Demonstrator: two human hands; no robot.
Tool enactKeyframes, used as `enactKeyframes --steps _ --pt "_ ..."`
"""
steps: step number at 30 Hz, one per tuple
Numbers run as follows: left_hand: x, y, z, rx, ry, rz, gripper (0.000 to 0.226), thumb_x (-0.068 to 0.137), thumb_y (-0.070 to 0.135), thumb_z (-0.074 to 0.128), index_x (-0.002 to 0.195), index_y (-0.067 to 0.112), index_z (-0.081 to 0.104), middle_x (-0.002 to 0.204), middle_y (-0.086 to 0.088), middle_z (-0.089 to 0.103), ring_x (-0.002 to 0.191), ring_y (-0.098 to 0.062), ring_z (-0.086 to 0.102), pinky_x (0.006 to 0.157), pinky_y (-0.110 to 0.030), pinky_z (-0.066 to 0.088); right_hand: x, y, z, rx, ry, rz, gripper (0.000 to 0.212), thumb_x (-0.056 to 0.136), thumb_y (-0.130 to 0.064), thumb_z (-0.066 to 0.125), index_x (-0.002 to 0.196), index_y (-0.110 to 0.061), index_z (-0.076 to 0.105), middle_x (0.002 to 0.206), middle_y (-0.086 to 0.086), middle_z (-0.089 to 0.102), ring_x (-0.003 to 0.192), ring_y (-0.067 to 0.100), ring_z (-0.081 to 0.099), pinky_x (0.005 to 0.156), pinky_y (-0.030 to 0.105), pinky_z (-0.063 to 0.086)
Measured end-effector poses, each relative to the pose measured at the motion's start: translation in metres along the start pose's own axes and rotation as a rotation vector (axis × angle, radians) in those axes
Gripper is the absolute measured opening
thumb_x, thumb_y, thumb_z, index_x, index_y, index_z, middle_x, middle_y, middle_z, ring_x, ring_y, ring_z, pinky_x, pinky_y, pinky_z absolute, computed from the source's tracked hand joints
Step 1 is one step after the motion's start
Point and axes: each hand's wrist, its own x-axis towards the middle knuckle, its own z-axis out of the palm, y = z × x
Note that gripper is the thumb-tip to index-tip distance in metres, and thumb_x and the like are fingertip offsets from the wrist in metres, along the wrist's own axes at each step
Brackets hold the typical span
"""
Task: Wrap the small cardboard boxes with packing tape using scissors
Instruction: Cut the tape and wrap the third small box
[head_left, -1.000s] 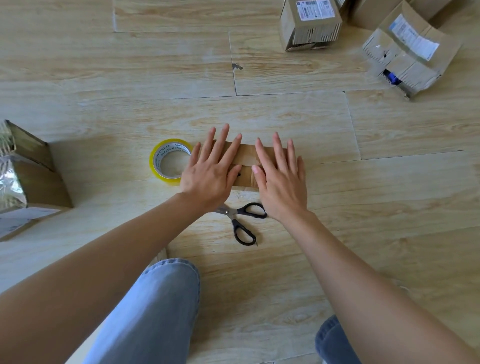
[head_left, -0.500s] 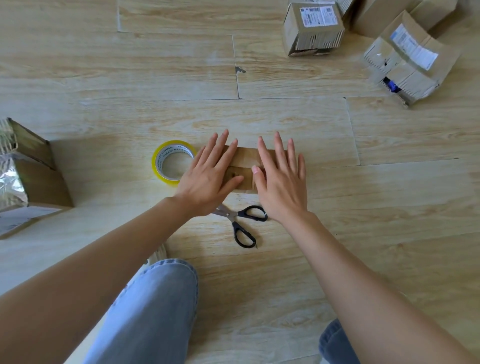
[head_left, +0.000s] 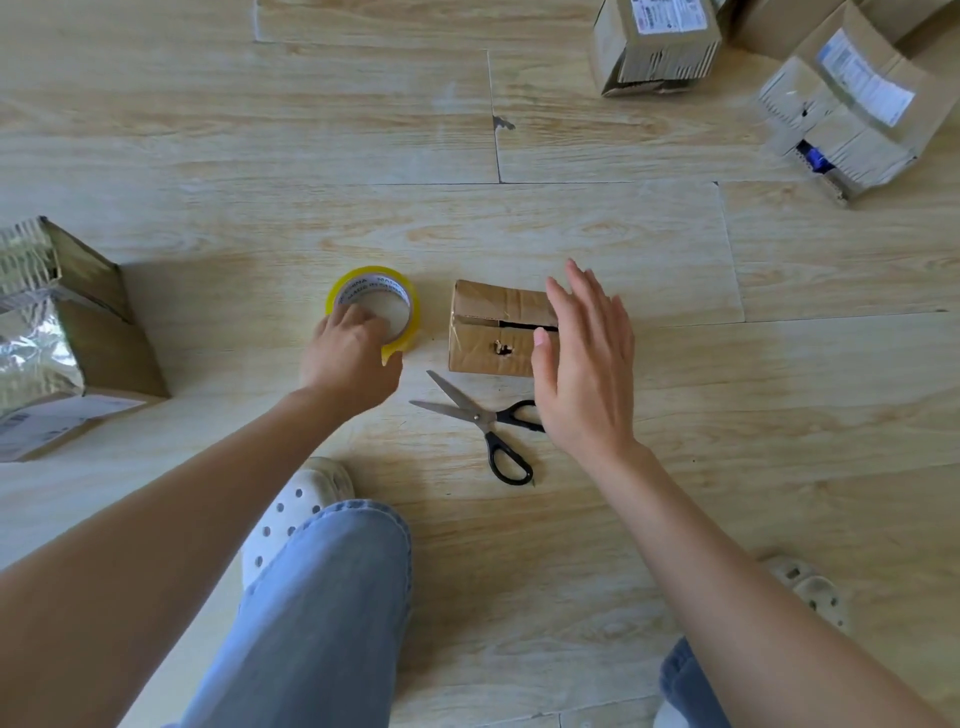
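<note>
fingers (head_left: 360, 318) of left hand (head_left: 349, 358) gripping tape roll (head_left: 371, 283), right hand (head_left: 584, 364) spread

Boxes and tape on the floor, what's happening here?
Someone is getting ready to tape a small box on the floor. The left hand grips the tape beside it, and the right hand is open at the box's right end. The scissors lie open on the floor in front, untouched. The box's top slit is not sealed yet.

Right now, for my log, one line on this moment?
left hand grips tape | right hand open over box | scissors open on floor
</note>
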Motion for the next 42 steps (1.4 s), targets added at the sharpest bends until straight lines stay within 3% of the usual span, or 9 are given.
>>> enactKeyframes --steps 6,9,11,14,20,24,29,34,42 --pt "0.001 0.0 0.01 0.116 0.017 0.097 0.033 0.085 0.035 0.06 0.107 0.011 0.068 0.11 -0.01 0.065 0.116 -0.031 0.05 0.109 -0.037 0.024 -0.01 -0.02 0.006 0.058 0.088 -0.044 0.029 0.092 -0.005 0.055 0.12 0.001 0.06 0.134 0.015 0.055 0.127 0.031 0.05 0.105 0.049 0.039" --pt "0.002 -0.005 0.006 0.174 -0.021 0.085 0.022 0.087 0.022 0.062 0.106 0.011 0.065 0.105 -0.012 0.067 0.111 -0.031 0.055 0.111 -0.033 0.021 -0.008 -0.032 0.01 0.079 0.08 -0.066 0.029 0.087 0.0 0.058 0.116 0.002 0.061 0.128 0.016 0.058 0.12 0.032 0.055 0.101 0.049 0.042" --pt "0.0 -0.007 -0.004 0.106 -0.001 0.062 0.019 0.09 0.017 0.06 0.107 0.01 0.065 0.103 -0.017 0.068 0.107 -0.035 0.058 0.103 -0.036 0.033 -0.005 -0.042 0.012 0.1 0.069 -0.087 0.032 0.082 0.004 0.059 0.114 0.002 0.062 0.124 0.016 0.06 0.115 0.033 0.057 0.098 0.048 0.045" --pt "-0.008 -0.008 -0.031 -0.051 0.112 0.099 0.018 0.09 0.018 0.062 0.105 0.009 0.065 0.099 -0.016 0.067 0.096 -0.038 0.059 0.068 -0.037 0.042 0.006 -0.057 0.014 0.18 0.048 -0.113 0.038 0.08 0.011 0.057 0.117 0.004 0.06 0.12 0.017 0.061 0.111 0.033 0.058 0.095 0.044 0.048" --pt "-0.024 -0.004 -0.09 -0.245 0.259 0.25 0.018 0.084 0.011 0.071 0.099 0.004 0.067 0.094 -0.014 0.071 0.082 -0.031 0.066 0.069 -0.03 0.042 0.038 -0.087 0.013 0.372 -0.084 0.015 0.043 0.099 -0.003 0.044 0.142 0.001 0.04 0.142 0.015 0.047 0.131 0.025 0.043 0.108 0.029 0.035" --pt "-0.03 0.01 -0.104 -0.272 0.247 0.338 0.023 0.082 0.01 0.073 0.101 -0.001 0.067 0.089 -0.015 0.07 0.066 -0.012 0.05 0.06 -0.017 0.034 0.049 -0.091 0.011 0.443 -0.1 0.1 0.037 0.102 -0.011 0.045 0.137 0.0 0.048 0.135 0.014 0.054 0.124 0.025 0.051 0.102 0.033 0.042" --pt "-0.025 0.023 -0.109 -0.351 0.185 0.315 0.031 0.087 0.034 0.062 0.092 0.003 0.063 0.071 0.003 0.058 0.063 -0.02 0.051 0.057 -0.023 0.038 0.046 -0.085 0.004 0.443 0.071 0.096 0.016 0.095 -0.005 0.056 0.106 0.005 0.065 0.104 0.015 0.065 0.094 0.027 0.063 0.079 0.037 0.05" --pt "-0.019 0.029 -0.111 -0.451 0.026 0.297 0.036 0.083 0.045 0.06 0.089 0.01 0.061 0.073 0.002 0.059 0.07 -0.023 0.055 0.068 -0.036 0.044 0.051 -0.076 -0.004 0.527 0.098 0.184 0.008 0.092 -0.003 0.062 0.09 0.003 0.067 0.091 0.01 0.067 0.084 0.021 0.061 0.074 0.03 0.048" --pt "-0.014 0.025 -0.116 -0.404 -0.072 0.282 0.048 0.089 0.044 0.053 0.066 0.002 0.057 0.059 -0.006 0.049 0.055 -0.014 0.045 0.054 -0.023 0.032 0.049 -0.057 -0.02 0.65 -0.026 0.328 0.009 0.094 -0.01 0.06 0.087 -0.007 0.065 0.082 0.001 0.069 0.077 0.01 0.064 0.07 0.017 0.047"
